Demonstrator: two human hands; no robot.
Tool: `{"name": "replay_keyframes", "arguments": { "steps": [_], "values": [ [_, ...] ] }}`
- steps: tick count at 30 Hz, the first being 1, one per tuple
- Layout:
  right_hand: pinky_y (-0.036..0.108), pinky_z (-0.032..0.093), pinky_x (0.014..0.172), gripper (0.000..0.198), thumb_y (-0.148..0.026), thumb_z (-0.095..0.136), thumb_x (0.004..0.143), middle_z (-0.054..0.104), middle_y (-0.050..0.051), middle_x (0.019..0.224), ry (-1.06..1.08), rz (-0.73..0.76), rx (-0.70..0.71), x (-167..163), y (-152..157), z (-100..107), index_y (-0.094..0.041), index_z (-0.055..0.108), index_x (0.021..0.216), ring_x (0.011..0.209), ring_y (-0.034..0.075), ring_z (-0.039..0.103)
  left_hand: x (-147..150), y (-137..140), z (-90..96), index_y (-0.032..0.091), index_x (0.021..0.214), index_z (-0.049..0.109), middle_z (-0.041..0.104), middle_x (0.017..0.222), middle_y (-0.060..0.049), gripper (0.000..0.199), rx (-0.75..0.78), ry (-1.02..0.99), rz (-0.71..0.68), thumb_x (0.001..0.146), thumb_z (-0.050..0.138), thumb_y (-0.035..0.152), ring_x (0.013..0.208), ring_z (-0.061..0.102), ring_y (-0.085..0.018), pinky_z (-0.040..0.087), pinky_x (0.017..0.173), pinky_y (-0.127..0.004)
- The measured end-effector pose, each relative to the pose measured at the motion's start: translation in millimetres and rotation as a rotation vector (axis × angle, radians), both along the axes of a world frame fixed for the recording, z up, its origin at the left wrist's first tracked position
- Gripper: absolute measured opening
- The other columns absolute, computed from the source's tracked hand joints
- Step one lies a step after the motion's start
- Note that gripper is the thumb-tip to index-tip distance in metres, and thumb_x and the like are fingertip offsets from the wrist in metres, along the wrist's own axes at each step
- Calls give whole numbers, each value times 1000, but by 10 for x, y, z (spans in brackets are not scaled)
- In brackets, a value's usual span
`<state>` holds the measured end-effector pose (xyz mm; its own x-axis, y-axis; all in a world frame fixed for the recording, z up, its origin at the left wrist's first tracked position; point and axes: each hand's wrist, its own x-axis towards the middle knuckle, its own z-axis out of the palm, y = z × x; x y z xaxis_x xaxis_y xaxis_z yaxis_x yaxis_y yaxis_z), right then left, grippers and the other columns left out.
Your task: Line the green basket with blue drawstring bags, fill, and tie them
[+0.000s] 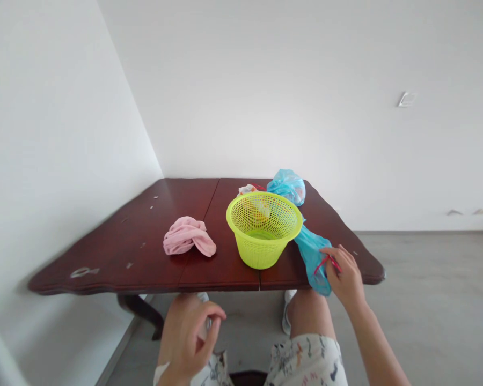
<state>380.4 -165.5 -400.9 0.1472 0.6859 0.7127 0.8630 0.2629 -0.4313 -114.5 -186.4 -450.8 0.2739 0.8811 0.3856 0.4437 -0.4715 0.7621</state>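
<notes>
My right hand is at the table's front right edge, fingers pinched on a thin red string that forms a loop. Under those fingers a blue plastic bag lies flattened, its near end drooping over the edge. Whether the hand also grips the bag I cannot tell. My left hand hovers above my left thigh, holding nothing, with the thumb and bent fingers apart. Between the hands, farther forward, a yellow-green mesh plastic basket stands upright. Left of it sits a crumpled pink cloth.
A filled blue plastic bag rests at the table's back right. Partly hidden behind the basket is a white and orange patterned item. The dark red wooden table has wavy edges, with walls behind and at left.
</notes>
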Motion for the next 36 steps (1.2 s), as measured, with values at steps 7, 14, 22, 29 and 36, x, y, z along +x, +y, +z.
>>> {"name": "replay_keyframes", "arguments": {
  "steps": [7, 14, 22, 29, 36],
  "values": [
    [41, 65, 78, 28, -16, 65, 110, 83, 4, 102, 13, 375, -67, -1511, -735, 275, -32, 78, 130, 87, 27, 80, 1170, -57, 612, 38, 146, 75, 83, 138, -12, 64, -313, -135, -460, 98, 87, 78, 122, 77, -38, 60, 111, -50],
    [38, 70, 85, 21, -31, 66, 118, 86, 3, 108, 265, 299, -196, -1459, -765, 93, -36, 79, 134, 94, 26, 85, 1071, 104, 881, 28, 125, 81, 84, 116, -4, 26, -524, 22, -407, 100, 80, 36, 108, 74, -28, 54, 94, -36],
    [32, 65, 80, 27, -49, 71, 119, 75, 4, 101, 538, 341, -228, -1328, -741, 251, -29, 80, 136, 85, 21, 76, 375, 156, 708, 23, 118, 87, 84, 106, -6, 45, -750, -132, -676, 96, 92, 62, 95, 70, -24, 55, 90, -35],
    [29, 59, 77, 50, -71, 57, 121, 75, 5, 103, 899, 445, -441, -1642, -702, 406, -29, 81, 136, 95, 22, 73, 522, 326, 487, 23, 112, 81, 80, 101, -7, 59, -608, -404, -166, 101, 84, 81, 85, 71, -22, 58, 77, -31],
    [26, 39, 54, 71, -90, 62, 111, 56, -6, 78, 1013, 587, -735, -2019, -706, 211, -26, 68, 143, 59, 14, 50, 711, 301, 557, 24, 114, 74, 79, 101, -3, 59, -648, -552, 4, 101, 84, 81, 83, 73, -21, 60, 67, -27]
  ]
}}
